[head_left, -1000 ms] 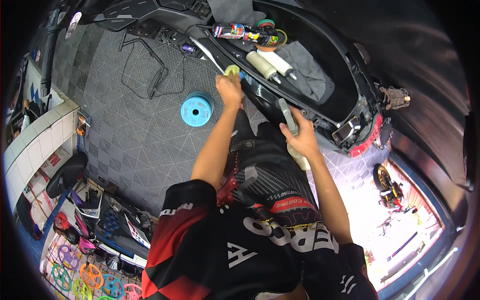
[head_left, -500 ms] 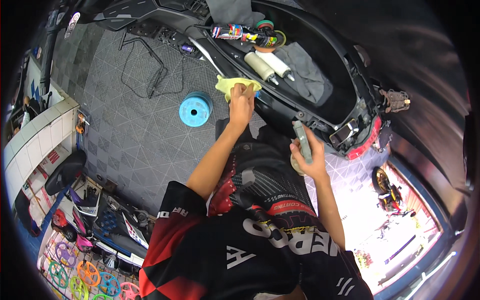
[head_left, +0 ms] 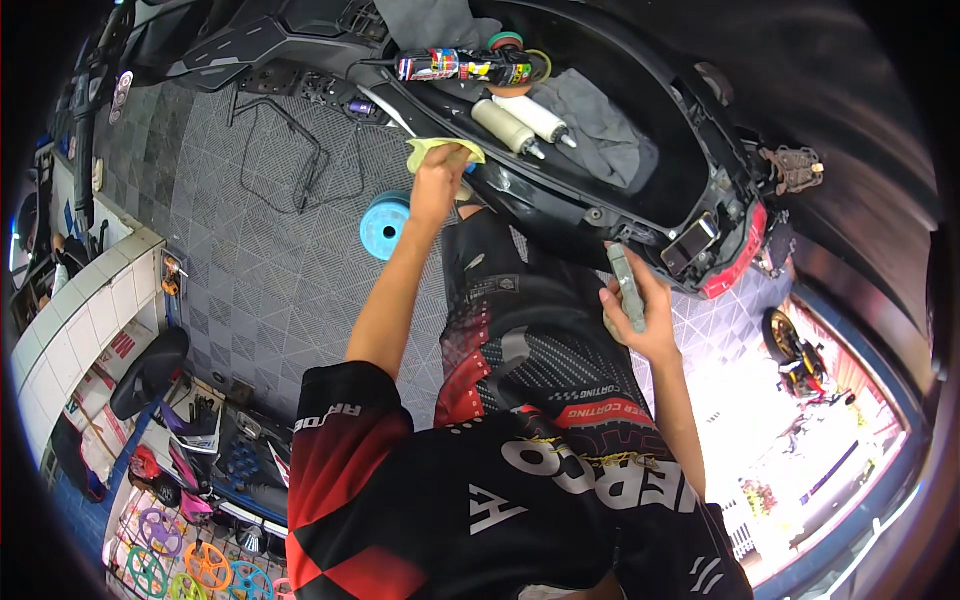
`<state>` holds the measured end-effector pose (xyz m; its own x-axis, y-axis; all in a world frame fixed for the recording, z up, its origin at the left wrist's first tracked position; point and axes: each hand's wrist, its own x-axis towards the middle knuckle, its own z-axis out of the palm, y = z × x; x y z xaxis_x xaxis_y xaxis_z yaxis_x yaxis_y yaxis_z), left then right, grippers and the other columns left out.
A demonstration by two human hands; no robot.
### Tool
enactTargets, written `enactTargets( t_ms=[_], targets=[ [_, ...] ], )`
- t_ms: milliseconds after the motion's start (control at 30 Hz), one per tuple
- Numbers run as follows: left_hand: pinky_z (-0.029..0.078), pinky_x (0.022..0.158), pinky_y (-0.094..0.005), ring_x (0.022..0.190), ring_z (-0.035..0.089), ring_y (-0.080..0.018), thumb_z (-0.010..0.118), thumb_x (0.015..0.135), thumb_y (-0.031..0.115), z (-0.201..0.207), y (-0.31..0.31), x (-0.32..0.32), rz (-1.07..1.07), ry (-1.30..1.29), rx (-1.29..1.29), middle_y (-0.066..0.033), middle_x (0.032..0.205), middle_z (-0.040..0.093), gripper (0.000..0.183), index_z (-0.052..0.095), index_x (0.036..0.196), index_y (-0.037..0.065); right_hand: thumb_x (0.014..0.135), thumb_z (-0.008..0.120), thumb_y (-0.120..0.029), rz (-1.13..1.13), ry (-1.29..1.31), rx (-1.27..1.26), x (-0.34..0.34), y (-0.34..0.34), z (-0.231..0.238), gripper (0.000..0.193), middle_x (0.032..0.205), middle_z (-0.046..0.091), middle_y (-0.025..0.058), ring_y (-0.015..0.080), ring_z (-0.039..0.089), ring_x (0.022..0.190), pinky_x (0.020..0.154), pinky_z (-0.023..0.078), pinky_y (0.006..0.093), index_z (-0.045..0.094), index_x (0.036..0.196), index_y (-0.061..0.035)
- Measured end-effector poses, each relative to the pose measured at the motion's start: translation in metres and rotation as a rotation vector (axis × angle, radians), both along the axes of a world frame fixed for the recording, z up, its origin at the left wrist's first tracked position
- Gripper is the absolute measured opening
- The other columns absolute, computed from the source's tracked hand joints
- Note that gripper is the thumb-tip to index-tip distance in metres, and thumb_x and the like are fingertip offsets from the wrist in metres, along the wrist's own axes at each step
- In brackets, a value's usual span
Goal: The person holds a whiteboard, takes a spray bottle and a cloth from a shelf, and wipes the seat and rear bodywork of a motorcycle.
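Observation:
My left hand [head_left: 438, 190] pinches a pale yellow cloth [head_left: 425, 152] against the glossy black side panel [head_left: 520, 190] of a scooter. A small bit of blue shows beside its fingertips. My right hand [head_left: 652, 318] is wrapped round a narrow grey-green bar-shaped object [head_left: 626, 288], whose exact kind I cannot make out. It is held just off the scooter's rear end, near the red tail light [head_left: 735, 265]. Close to it, a phone [head_left: 690, 245] lies on the scooter's tail.
Inside the scooter's open body lie a stickered polisher [head_left: 465, 67], a beige bottle [head_left: 503, 127], a white bottle [head_left: 532, 115] and a grey cloth [head_left: 595, 135]. A blue round stool [head_left: 378, 232] stands left of my knees. Beyond it, a black tubular frame [head_left: 310, 165] lies on the tiled floor.
My left hand has slid with the yellow cloth to the left along the panel. My right hand has shifted slightly right, still holding the grey-green bar. The whole view has tilted a little.

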<state>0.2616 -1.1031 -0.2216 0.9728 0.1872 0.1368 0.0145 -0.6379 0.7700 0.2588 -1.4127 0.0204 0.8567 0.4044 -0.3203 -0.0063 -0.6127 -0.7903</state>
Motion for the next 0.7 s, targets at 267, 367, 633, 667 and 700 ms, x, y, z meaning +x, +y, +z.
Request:
enactTargets(
  t_ms=[267, 367, 633, 667, 700],
  targets=[
    [0.056, 0.089, -0.0386, 0.101, 0.066, -0.0312, 0.069, 0.079, 0.000, 0.012, 0.013, 0.011, -0.433, -0.082, 0.129, -0.0130, 0.107, 0.069, 0.028, 0.073, 0.107, 0.002, 0.079, 0.072, -0.002, 0.003, 0.011, 0.000, -0.001, -0.014, -0.005, 0.056, 0.101, 0.071, 0.0160, 0.0168, 0.069, 0.072, 0.070, 0.056, 0.0290, 0.057, 0.133, 0.0024],
    [0.055, 0.091, -0.0397, 0.106, 0.064, -0.0319, 0.069, 0.076, 0.001, 0.007, -0.003, 0.002, -0.299, -0.016, 0.098, -0.0120, 0.107, 0.068, 0.032, 0.073, 0.107, 0.002, 0.079, 0.072, -0.002, -0.014, 0.034, -0.024, -0.003, -0.016, -0.005, 0.056, 0.104, 0.071, 0.0165, 0.0186, 0.069, 0.074, 0.070, 0.056, 0.0297, 0.058, 0.133, 0.0021],
    [0.056, 0.091, -0.0402, 0.103, 0.067, -0.0332, 0.066, 0.076, 0.002, -0.009, 0.011, 0.001, -0.222, 0.018, 0.045, -0.0128, 0.112, 0.069, 0.034, 0.072, 0.110, 0.004, 0.079, 0.073, -0.004, 0.024, 0.053, -0.013, -0.002, -0.010, 0.001, 0.056, 0.110, 0.070, 0.0168, 0.0204, 0.068, 0.079, 0.072, 0.056, 0.0295, 0.059, 0.133, 0.0009],
    [0.056, 0.090, -0.0407, 0.100, 0.068, -0.0339, 0.066, 0.076, 0.001, -0.009, 0.019, 0.002, -0.116, 0.045, 0.016, -0.0151, 0.111, 0.070, 0.033, 0.073, 0.108, 0.003, 0.079, 0.073, -0.004, 0.016, 0.062, -0.016, -0.004, -0.010, 0.003, 0.056, 0.110, 0.070, 0.0167, 0.0204, 0.067, 0.079, 0.072, 0.056, 0.0299, 0.059, 0.133, 0.0008],
    [0.057, 0.087, -0.0406, 0.098, 0.068, -0.0338, 0.067, 0.080, 0.001, -0.014, 0.015, 0.003, -0.075, 0.025, 0.031, -0.0157, 0.108, 0.070, 0.027, 0.073, 0.106, 0.001, 0.079, 0.073, -0.004, 0.001, 0.056, -0.028, -0.007, -0.012, 0.001, 0.056, 0.109, 0.070, 0.0166, 0.0205, 0.067, 0.079, 0.072, 0.056, 0.0304, 0.059, 0.133, 0.0007]
  ],
)
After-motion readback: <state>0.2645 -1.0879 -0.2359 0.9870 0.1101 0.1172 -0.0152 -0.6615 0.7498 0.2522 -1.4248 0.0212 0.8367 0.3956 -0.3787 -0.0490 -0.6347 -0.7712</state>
